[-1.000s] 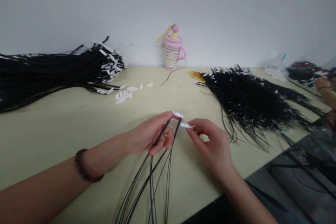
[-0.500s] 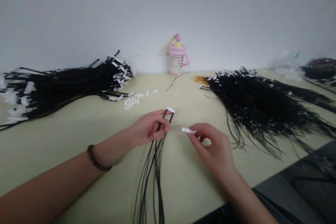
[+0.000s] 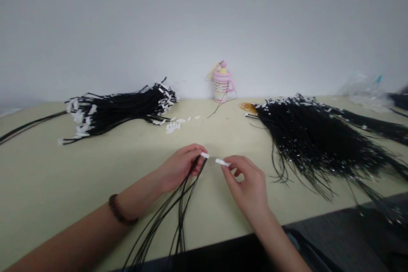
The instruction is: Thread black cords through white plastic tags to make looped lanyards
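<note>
My left hand [image 3: 186, 165] is closed on a bundle of thin black wires [image 3: 181, 204] that hang down past the table's front edge. A white connector [image 3: 205, 155] caps the wires' upper end, at my left fingertips. Pinched between the thumb and fingers of my right hand [image 3: 247, 182] is a small loose white connector [image 3: 222, 162]. Its free end points left at the capped wires, with a short gap between the two.
On the left lies a pile of black wires [image 3: 124, 110] with white ends, beside several loose white connectors [image 3: 174, 125]. Another black wire pile [image 3: 312, 136] spreads at the right. A pink-and-white cup [image 3: 222, 87] stands by the wall, and a clear plastic bag [image 3: 365, 91] lies far right.
My left hand has turned, so the connector end now tips toward the right. My right hand has moved left, closing the gap between the two connectors. The camera view has shifted.
</note>
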`<state>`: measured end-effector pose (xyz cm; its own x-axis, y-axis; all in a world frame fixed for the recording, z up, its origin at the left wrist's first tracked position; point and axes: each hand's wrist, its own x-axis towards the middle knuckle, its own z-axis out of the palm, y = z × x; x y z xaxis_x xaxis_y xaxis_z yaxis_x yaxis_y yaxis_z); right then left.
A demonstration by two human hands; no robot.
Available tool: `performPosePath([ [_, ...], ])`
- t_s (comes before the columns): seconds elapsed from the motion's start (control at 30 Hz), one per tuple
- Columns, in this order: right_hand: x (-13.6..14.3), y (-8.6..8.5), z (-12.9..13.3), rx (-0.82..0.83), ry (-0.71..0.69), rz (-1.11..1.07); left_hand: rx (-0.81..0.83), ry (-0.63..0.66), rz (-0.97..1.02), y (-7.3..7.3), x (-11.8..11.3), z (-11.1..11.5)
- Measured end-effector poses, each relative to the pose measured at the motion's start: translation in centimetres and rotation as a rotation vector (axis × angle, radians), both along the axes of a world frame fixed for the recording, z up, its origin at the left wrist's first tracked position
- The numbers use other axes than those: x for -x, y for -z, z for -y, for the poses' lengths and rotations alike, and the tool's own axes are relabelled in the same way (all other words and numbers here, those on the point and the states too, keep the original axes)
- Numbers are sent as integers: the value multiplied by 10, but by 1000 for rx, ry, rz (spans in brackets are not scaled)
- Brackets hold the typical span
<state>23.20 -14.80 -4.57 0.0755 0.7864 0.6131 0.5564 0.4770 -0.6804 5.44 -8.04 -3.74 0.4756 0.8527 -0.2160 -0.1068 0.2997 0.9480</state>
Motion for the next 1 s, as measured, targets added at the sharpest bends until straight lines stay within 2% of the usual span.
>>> performPosePath([
  [0.13, -6, -1, 5, 5, 23, 24, -19, -101, 23, -2, -10, 10],
  [0.23, -11, 0, 7, 31, 32, 73, -22, -78, 54, 1, -15, 20],
  [0.37, -8, 7, 13, 58, 20, 118, -20, -15, 88, 13, -16, 28],
  [0.53, 3, 14, 12, 36, 31, 136, 59, 48, 143, 18, -16, 24],
  [0.73, -4, 13, 5, 126, 3, 64, 129, 44, 198, 17, -16, 18],
  [1.0, -2, 10, 12, 33, 8, 68, 60, 23, 110, 15, -18, 21],
])
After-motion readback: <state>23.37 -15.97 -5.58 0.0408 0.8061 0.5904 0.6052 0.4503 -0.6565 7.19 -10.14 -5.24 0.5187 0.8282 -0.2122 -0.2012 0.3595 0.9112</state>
